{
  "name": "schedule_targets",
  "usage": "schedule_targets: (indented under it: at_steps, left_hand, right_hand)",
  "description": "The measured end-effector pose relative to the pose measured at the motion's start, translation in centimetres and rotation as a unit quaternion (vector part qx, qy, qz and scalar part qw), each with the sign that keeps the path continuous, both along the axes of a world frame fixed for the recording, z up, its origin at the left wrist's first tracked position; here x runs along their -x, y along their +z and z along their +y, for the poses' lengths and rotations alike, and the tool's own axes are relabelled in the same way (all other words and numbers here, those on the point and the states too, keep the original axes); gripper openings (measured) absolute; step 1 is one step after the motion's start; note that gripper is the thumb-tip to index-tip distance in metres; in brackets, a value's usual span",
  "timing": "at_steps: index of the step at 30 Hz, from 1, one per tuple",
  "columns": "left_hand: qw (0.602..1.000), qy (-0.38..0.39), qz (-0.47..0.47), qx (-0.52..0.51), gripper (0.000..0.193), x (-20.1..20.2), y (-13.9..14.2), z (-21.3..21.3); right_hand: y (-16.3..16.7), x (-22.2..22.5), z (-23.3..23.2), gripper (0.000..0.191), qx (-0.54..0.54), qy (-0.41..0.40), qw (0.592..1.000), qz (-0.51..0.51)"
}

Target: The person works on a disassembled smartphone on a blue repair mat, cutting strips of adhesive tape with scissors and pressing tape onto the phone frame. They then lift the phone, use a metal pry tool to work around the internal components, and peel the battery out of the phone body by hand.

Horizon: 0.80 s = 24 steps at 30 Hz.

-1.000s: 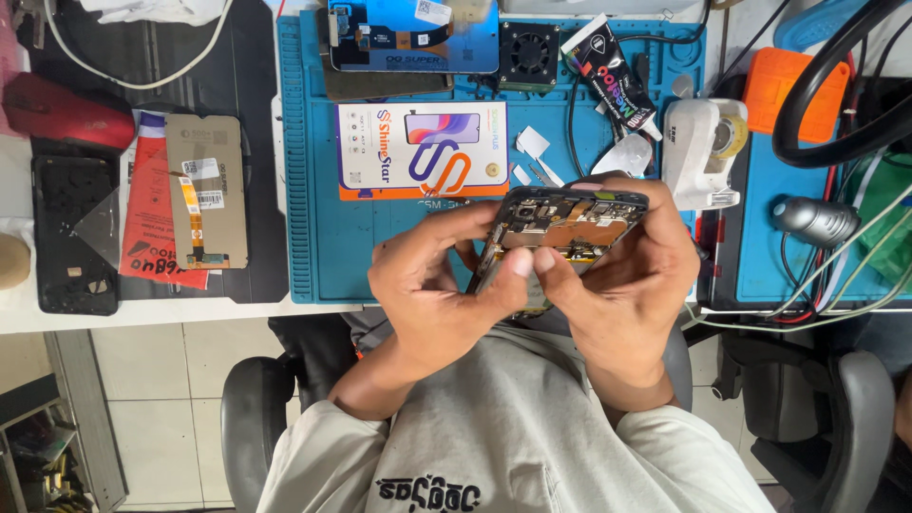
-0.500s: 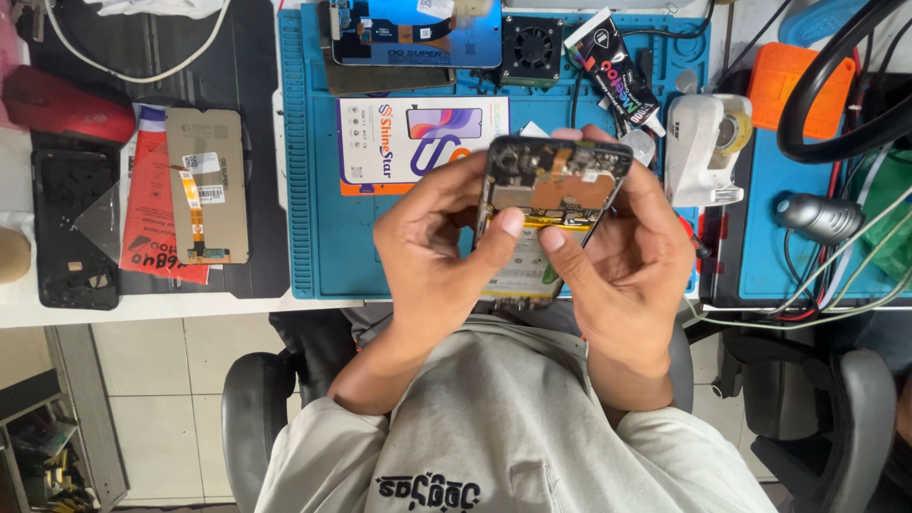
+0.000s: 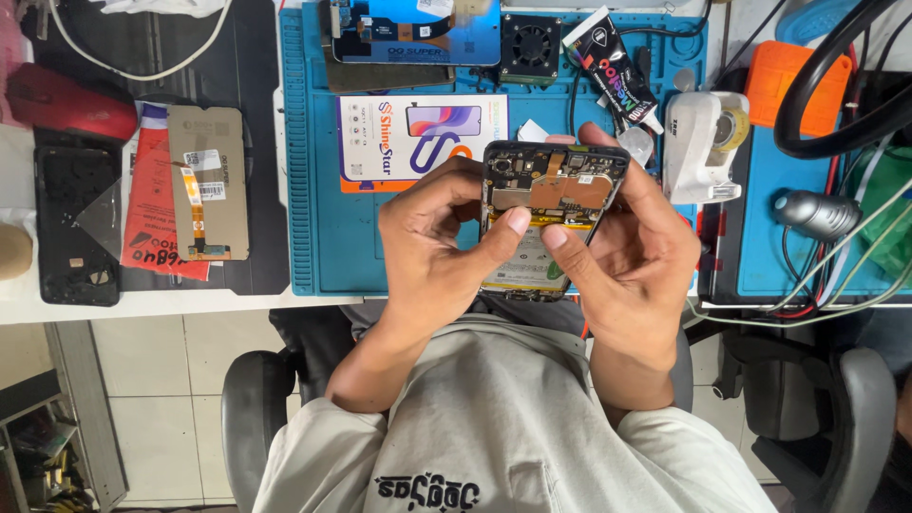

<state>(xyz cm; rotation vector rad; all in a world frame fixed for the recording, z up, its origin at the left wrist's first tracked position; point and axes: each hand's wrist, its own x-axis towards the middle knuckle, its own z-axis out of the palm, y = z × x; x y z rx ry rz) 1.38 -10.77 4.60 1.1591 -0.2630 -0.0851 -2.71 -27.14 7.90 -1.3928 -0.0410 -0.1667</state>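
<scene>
head view, looking straight down. a person seated in a chair holds an opened phone [image 3: 554,214] with its back cover off, circuit board and battery showing, in both hands above the near edge of a blue work mat [image 3: 313,190]. the left hand [image 3: 432,237] grips the phone's left side, fingers curled round the frame, thumb tip pressing on the board near the middle. the right hand [image 3: 632,247] cradles the right side and back, its thumb lying on the battery area just beside the left thumb. both hands are closed on the phone.

what has changed: a second ago the phone lay nearly flat and crosswise between the hands, low over the mat's edge. half a second ago it was lifted and turned upward. now it stands lengthwise, camera end at twelve o'clock, and both thumbs have moved onto the exposed inside. in my judgement this means the work has gone from turning the phone over to pressing or checking a part on the board.

around it: at eleven o'clock a white and orange box [image 3: 423,138]; at one o'clock a glue tube [image 3: 613,66]; at two o'clock a white tape dispenser [image 3: 703,142]. at nine o'clock, well apart, a loose screen panel [image 3: 209,180] and a black phone frame [image 3: 76,223]. none of these has moved.
</scene>
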Motion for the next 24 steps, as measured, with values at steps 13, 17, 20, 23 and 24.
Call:
schedule_targets:
  at_steps: [13,17,20,23,24]
  left_hand:
    - [0.997,-0.007,0.001,-0.073,0.013,-0.6,0.6,0.8]
    - [0.998,-0.044,0.03,0.019,0.009,-0.7,0.7,1.1]
    - [0.999,-0.034,0.018,-0.002,0.009,-0.8,0.6,1.0]
    - [0.999,-0.021,0.006,-0.042,0.008,-0.7,0.4,0.9]
    - [0.999,-0.014,0.002,-0.051,0.008,-0.8,0.3,0.8]
  right_hand:
    - [0.0,-0.3,0.0,0.067,-0.038,0.001,0.999,0.024]
    - [-0.2,-0.5,-0.2,0.063,-0.057,0.006,0.998,0.011]
    - [-0.3,-0.6,-0.2,0.062,-0.057,0.006,0.998,0.009]
    - [-0.2,-0.5,-0.2,0.063,-0.048,0.004,0.999,0.016]
    - [-0.1,-0.5,-0.2,0.064,-0.045,0.004,0.999,0.019]
